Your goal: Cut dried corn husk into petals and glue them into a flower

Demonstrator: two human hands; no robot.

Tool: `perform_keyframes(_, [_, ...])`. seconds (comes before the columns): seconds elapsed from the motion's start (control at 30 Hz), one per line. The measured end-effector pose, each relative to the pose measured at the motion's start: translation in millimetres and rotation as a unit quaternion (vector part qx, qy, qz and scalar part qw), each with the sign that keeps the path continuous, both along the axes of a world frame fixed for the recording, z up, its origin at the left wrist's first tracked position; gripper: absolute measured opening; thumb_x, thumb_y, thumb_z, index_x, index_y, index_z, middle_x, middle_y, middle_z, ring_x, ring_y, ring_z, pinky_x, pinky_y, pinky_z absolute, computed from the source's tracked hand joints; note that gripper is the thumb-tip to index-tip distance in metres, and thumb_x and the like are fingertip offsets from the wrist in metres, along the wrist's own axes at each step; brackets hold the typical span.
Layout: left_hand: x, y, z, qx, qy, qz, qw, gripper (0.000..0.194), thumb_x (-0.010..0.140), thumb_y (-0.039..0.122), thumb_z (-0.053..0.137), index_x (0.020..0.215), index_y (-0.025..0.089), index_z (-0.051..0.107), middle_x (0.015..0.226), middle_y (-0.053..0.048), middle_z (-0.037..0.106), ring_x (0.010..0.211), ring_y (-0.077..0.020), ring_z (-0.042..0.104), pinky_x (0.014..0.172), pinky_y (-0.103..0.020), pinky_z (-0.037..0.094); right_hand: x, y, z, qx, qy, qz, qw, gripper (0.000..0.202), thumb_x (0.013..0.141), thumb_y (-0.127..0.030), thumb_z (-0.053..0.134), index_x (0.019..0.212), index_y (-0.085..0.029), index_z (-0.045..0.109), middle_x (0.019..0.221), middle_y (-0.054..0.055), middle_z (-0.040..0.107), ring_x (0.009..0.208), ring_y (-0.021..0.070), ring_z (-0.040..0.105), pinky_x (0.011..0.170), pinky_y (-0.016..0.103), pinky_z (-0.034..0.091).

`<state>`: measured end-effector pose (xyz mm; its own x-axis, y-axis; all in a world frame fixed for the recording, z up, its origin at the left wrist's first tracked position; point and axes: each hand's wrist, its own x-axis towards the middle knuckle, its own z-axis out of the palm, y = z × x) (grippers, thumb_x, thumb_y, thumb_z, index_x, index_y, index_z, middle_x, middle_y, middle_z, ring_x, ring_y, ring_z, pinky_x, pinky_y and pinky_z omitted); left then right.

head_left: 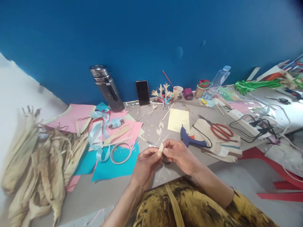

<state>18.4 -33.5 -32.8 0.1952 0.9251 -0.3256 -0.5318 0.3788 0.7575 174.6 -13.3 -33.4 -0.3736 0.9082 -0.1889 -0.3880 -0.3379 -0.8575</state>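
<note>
Both hands meet over the front edge of the table. My left hand [147, 162] pinches a small pale piece of corn husk [161, 148] between thumb and fingertips. From the other side, my right hand [178, 154] has its thumb and fingers closed on the same piece. Just behind and under the fingers lies a pair of small scissors [150, 144], partly hidden by my hands. Small cut husk petals [159, 129] are scattered on the table beyond. A blue glue gun [190, 138] rests right of my right hand.
Dried corn husks [44, 167] pile up at left, beside coloured paper [118, 167], a ribbon [92, 142] and a ring [129, 154]. A flask [109, 91], phone [142, 93] and husk flowers [163, 93] stand behind. Right are red-handled scissors [221, 130], a glove [227, 149] and a power strip [247, 123].
</note>
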Motion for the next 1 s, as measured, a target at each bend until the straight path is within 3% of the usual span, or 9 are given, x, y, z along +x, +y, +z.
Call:
perform_keyframes(0.2, [-2.4,-2.3,-5.2,0.032,0.088,-0.009,0.996,0.018,0.068,0.026,0.084,0.078,0.015,0.073,0.068,-0.002,0.068,0.065,-0.0121,0.06,0.065,-0.024,0.045,-5.5,-1.1,-6.4,0.024,-0.067,-0.045,0.996,0.031,0.074,-0.04,0.083,0.073,-0.016,0.062,0.057,-0.005,0.054,0.05,0.0076,0.043,0.049,0.022,0.03])
perform_keyframes(0.33, [-10.8,-1.8,-0.8,0.054,0.145,0.03,0.987,0.019,0.075,0.033,0.079,0.078,0.016,0.071,0.067,0.0,0.065,0.064,-0.0114,0.058,0.065,-0.023,0.044,2.0,0.4,2.5,0.093,-0.165,-0.01,0.982,0.028,0.073,-0.035,0.082,0.084,-0.015,0.066,0.067,-0.002,0.063,0.055,0.0088,0.051,0.052,0.022,0.038])
perform_keyframes(0.43, [-13.8,-2.3,4.8,0.058,0.122,-0.008,0.991,0.022,0.077,0.035,0.076,0.071,0.015,0.07,0.063,0.0,0.061,0.061,-0.0099,0.054,0.062,-0.022,0.043,3.5,-2.3,8.1,0.116,-0.197,0.016,0.973,0.037,0.071,-0.03,0.082,0.099,-0.018,0.062,0.072,-0.002,0.068,0.061,0.0113,0.059,0.057,0.022,0.044])
perform_keyframes(0.53, [-13.4,-3.5,8.5,0.015,0.07,-0.043,0.997,0.019,0.07,0.029,0.081,0.069,0.015,0.068,0.063,0.001,0.061,0.06,-0.0096,0.053,0.06,-0.022,0.042,2.0,-5.4,9.3,0.129,-0.209,0.022,0.969,0.038,0.071,-0.03,0.082,0.099,-0.019,0.058,0.072,-0.003,0.068,0.061,0.0121,0.06,0.058,0.023,0.045])
perform_keyframes(0.63, [-12.3,-4.0,9.5,-0.011,0.061,-0.032,0.998,0.021,0.064,0.027,0.084,0.066,0.015,0.067,0.061,0.001,0.06,0.058,-0.0095,0.053,0.058,-0.022,0.042,-0.1,-7.1,8.1,0.148,-0.22,0.026,0.964,0.037,0.07,-0.029,0.082,0.097,-0.019,0.059,0.074,-0.002,0.067,0.063,0.0123,0.06,0.058,0.023,0.045])
perform_keyframes(0.83, [-12.8,-2.6,5.9,0.021,0.077,-0.001,0.997,0.022,0.066,0.03,0.084,0.068,0.014,0.069,0.062,-0.001,0.063,0.057,-0.0093,0.054,0.059,-0.022,0.042,-6.3,-9.3,4.5,0.176,-0.242,-0.012,0.954,0.02,0.076,-0.023,0.072,0.092,-0.018,0.06,0.079,-0.001,0.065,0.064,0.0106,0.056,0.06,0.023,0.045])
perform_keyframes(1.0, [-16.1,-4.2,-1.4,0.026,0.114,0.0,0.993,0.02,0.068,0.028,0.082,0.072,0.015,0.068,0.067,-0.001,0.064,0.06,-0.0096,0.054,0.06,-0.022,0.043,-3.1,-9.7,-1.0,0.183,-0.277,-0.022,0.943,0.019,0.082,-0.03,0.069,0.093,-0.018,0.06,0.079,0.0,0.065,0.068,0.0131,0.058,0.062,0.024,0.045])
